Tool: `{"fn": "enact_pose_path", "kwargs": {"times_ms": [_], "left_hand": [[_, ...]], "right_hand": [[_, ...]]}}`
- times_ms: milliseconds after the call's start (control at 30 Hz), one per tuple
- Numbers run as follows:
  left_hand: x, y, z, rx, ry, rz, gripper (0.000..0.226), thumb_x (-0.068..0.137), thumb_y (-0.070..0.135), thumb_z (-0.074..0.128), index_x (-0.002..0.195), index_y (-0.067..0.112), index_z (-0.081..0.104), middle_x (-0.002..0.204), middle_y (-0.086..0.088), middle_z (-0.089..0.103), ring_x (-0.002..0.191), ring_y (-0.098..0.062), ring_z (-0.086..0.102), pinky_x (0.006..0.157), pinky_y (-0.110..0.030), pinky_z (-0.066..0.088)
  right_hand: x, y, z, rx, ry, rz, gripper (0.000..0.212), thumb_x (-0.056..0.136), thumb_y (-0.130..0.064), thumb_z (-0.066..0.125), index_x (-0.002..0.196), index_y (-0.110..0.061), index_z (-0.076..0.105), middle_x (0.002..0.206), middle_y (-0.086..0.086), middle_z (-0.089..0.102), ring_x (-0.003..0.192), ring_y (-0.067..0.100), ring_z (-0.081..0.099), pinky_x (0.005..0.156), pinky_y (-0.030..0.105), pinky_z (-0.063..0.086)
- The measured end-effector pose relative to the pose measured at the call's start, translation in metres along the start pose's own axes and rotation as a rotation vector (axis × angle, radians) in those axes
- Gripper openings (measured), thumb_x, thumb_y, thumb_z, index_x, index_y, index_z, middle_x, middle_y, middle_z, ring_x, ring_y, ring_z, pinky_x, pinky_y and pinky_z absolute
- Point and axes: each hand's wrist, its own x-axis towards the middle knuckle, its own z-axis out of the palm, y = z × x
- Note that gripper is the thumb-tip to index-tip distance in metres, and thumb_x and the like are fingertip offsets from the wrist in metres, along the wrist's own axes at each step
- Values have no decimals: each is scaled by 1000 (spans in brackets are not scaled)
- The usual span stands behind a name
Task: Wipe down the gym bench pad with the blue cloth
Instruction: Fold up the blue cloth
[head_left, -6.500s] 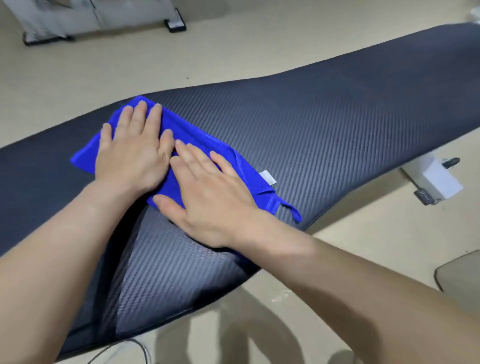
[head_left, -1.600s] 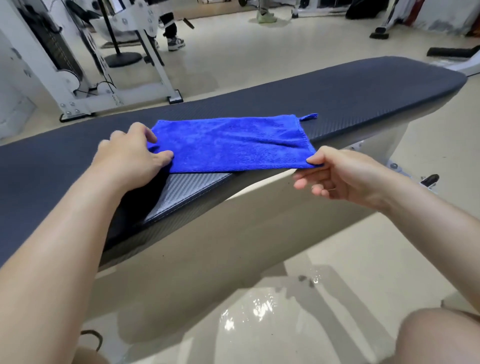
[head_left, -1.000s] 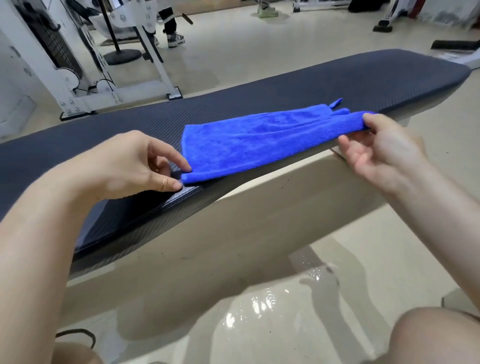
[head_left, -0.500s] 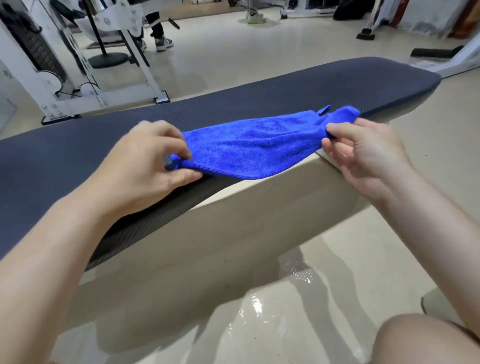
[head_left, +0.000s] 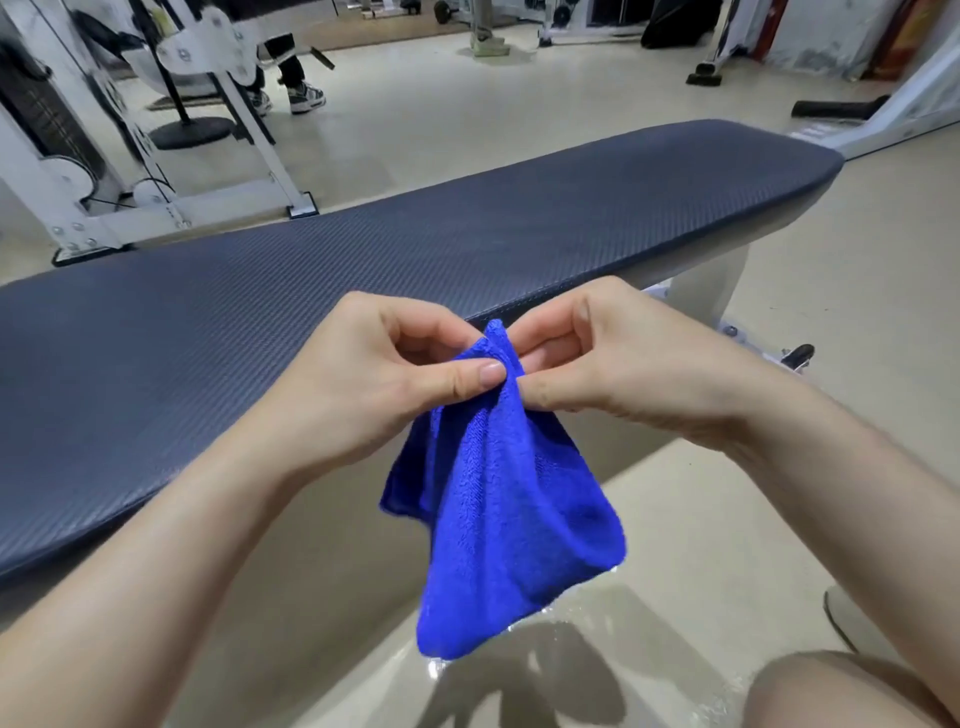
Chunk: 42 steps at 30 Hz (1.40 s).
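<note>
Far left behind the bench pad: white machine frame, sneakers of someone back there. Then left hand, just in front of the bench pad's near edge, thumb and fingers pinched tight on the top of the blue cloth. Blue cloth off the bench completely, dangling below that near edge over the shiny floor. Right hand pinching the same bunched top from the other side, touching the left.

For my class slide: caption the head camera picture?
Both hands pinch a blue cloth hanging beside the bench pad.
</note>
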Motion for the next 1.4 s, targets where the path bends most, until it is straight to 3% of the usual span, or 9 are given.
{"fn": "enact_pose_path", "kwargs": {"times_ms": [67, 333, 467, 633, 800, 933, 1100, 1233, 1400], "left_hand": [[2, -2, 4, -17, 50, -2, 16, 67, 23, 77, 79, 11, 75, 78, -7, 76, 76, -25, 73, 77, -42, 58], [10, -8, 17, -42, 136, 2, 17, 71, 23, 79, 84, 18, 69, 72, -14, 71, 64, -22, 64, 64, -46, 54], [13, -9, 19, 7, 0, -28, 28, 76, 20, 78, 102, 26, 72, 77, -6, 73, 76, -25, 70, 78, -48, 55], [17, -11, 27, 53, 76, 46, 17, 69, 27, 81, 77, 17, 70, 69, 0, 71, 61, -12, 64, 60, -29, 51], [24, 5, 43, -7, 96, 149, 10, 78, 17, 76, 74, 16, 67, 64, 4, 68, 57, -9, 61, 54, -22, 49], [36, 8, 64, 3, 111, 197, 10, 79, 19, 75, 74, 19, 67, 64, 3, 67, 58, -9, 61, 53, -22, 47], [56, -2, 103, 22, 83, 177, 10, 81, 23, 74, 75, 22, 66, 71, 3, 65, 69, -16, 61, 62, -27, 48], [77, -3, 136, -52, 12, 84, 11, 77, 24, 77, 78, 17, 68, 71, 7, 61, 67, -7, 53, 60, -15, 41], [101, 12, 191, -226, -143, 23, 9, 78, 15, 74, 76, 13, 66, 64, 6, 62, 54, -5, 48, 47, -10, 35]], "right_hand": [[0, 2, -1, -8, 19, -5, 18, 83, -2, 68, 94, -14, 76, 86, 4, 77, 87, 17, 73, 79, 30, 57], [1, 7, -12, -130, 56, -24, 21, 79, -2, 62, 85, -16, 76, 84, 19, 73, 67, 22, 61, 67, 41, 51], [3, 11, -14, -204, 10, 1, 17, 81, -7, 66, 90, -15, 77, 92, 22, 73, 83, 32, 71, 85, 54, 56], [-3, 12, -25, -188, -26, 66, 10, 82, -13, 73, 90, -17, 78, 87, 6, 77, 89, 25, 72, 92, 44, 54], [-18, 50, -38, -246, -49, 215, 19, 78, -20, 70, 96, -14, 72, 92, 13, 71, 75, 13, 56, 73, 34, 45], [-44, 89, -58, -177, 128, 389, 11, 83, -16, 63, 88, -21, 72, 75, -5, 65, 73, 17, 47, 67, 33, 38], [-97, 98, -106, 202, 328, 405, 16, 84, 1, 67, 91, -13, 66, 87, 5, 73, 67, 19, 67, 54, 20, 51], [-135, 105, -137, 352, 480, 285, 10, 79, -2, 69, 82, -11, 72, 85, 12, 69, 73, 24, 62, 71, 28, 54], [-187, 113, -153, -117, 489, 305, 34, 75, -2, 78, 103, -18, 70, 99, 7, 73, 85, 24, 66, 83, 36, 55]]}}
